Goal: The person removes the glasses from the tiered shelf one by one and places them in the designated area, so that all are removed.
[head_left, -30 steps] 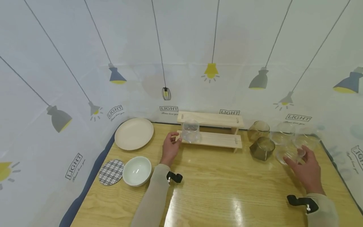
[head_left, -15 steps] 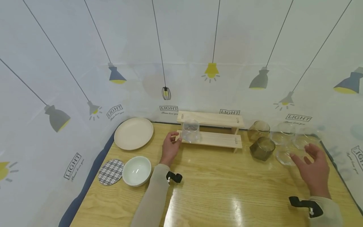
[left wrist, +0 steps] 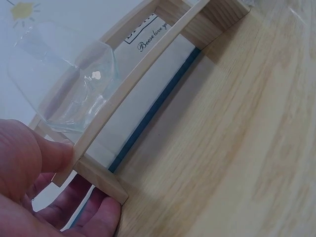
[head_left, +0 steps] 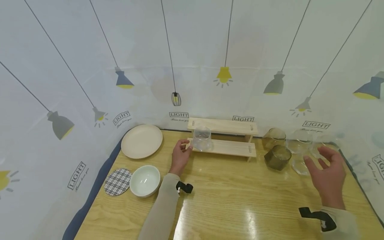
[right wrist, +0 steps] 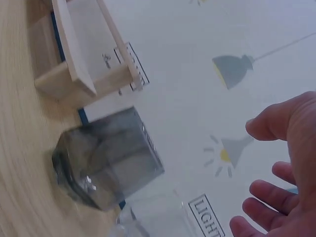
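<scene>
My left hand (head_left: pixel 180 158) is at the left end of a two-step wooden shelf (head_left: pixel 231 147). In the left wrist view its thumb (left wrist: pixel 55 154) presses the lower board while the fingers curl behind the end leg. A clear faceted glass (head_left: pixel 202 139) stands on that lower step, just beside the hand. Over on the right, my right hand (head_left: pixel 329 178) hovers with thumb and fingers spread, nothing between them. It partly covers a clear glass (head_left: pixel 300 165) on the table. Two smoky brown glasses (head_left: pixel 277 158) stand to its left, one behind the other.
Behind the right hand are more clear glasses (head_left: pixel 299 141), close to the printed backdrop (head_left: pixel 255 43). At the left of the table (head_left: pixel 228 196) lie a cream plate (head_left: pixel 142 141), a white bowl (head_left: pixel 145 181) and a round checked coaster (head_left: pixel 117 182).
My right hand has come away from the front clear glass, first shifting right, then rising slightly and edging back left. The left hand and shelf stay put.
</scene>
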`<action>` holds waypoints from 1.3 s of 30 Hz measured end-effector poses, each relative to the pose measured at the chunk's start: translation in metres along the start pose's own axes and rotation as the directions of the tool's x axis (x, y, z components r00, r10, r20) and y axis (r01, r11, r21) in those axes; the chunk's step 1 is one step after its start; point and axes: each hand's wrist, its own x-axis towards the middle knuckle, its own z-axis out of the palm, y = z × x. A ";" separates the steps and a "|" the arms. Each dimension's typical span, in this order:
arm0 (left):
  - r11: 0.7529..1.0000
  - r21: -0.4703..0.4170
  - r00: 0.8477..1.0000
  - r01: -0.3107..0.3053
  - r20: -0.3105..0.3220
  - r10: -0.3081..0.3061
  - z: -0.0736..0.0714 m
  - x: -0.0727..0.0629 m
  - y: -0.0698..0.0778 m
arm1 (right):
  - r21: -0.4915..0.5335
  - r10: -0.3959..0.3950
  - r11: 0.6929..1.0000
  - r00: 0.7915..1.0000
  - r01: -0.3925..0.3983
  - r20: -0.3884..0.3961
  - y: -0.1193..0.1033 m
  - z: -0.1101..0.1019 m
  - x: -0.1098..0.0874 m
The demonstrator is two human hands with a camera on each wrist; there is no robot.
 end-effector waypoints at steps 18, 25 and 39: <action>1.000 -0.002 1.000 -0.006 0.005 0.006 -0.001 -0.001 0.000 | 0.183 -0.334 0.937 0.917 0.298 0.218 -0.055 0.080 -0.034; 1.000 -0.002 1.000 -0.005 0.009 0.005 -0.001 0.000 0.001 | 0.189 -0.415 0.908 0.858 0.373 0.301 -0.066 0.116 -0.037; 1.000 0.001 1.000 -0.013 -0.001 0.013 0.000 -0.003 0.002 | 0.283 -0.434 0.899 0.774 0.335 0.461 -0.085 0.183 -0.054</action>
